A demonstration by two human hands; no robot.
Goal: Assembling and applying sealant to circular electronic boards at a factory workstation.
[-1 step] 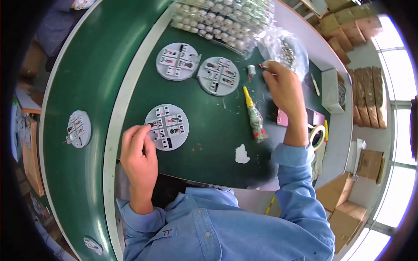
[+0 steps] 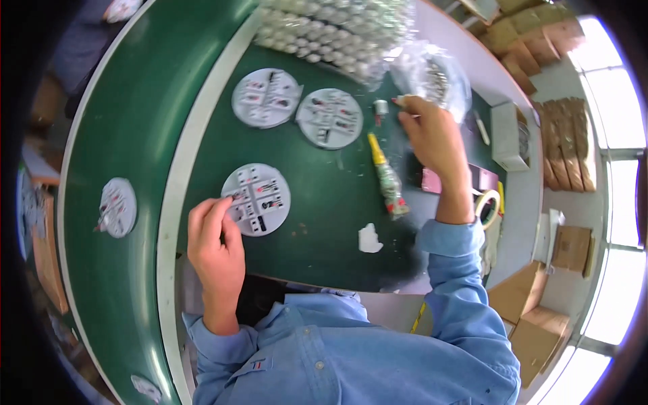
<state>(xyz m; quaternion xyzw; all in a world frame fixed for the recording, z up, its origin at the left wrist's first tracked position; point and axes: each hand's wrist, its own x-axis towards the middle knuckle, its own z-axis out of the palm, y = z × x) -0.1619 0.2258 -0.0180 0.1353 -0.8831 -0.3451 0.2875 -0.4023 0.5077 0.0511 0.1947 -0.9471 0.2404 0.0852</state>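
Note:
My left hand [image 2: 214, 237] rests on the dark green mat, its fingertips holding the left edge of a round white circuit board [image 2: 262, 200]. My right hand [image 2: 433, 140] reaches to the far side, fingers pinched on a small pale part [image 2: 402, 101] at the mouth of a clear plastic bag [image 2: 435, 71] of small pieces. A small metal cylinder [image 2: 380, 108] stands just left of that hand. A yellow-tipped glue tube [image 2: 387, 179] lies between my hands. Two more round boards [image 2: 266, 98] [image 2: 329, 118] lie side by side farther away.
A further round board [image 2: 117, 207] lies on the green conveyor belt at the left. Packs of white bulb covers [image 2: 337, 27] fill the far edge. A white scrap [image 2: 369, 237], a tape roll [image 2: 487, 206], a pink box [image 2: 432, 181] and a white box [image 2: 509, 135] sit at the right.

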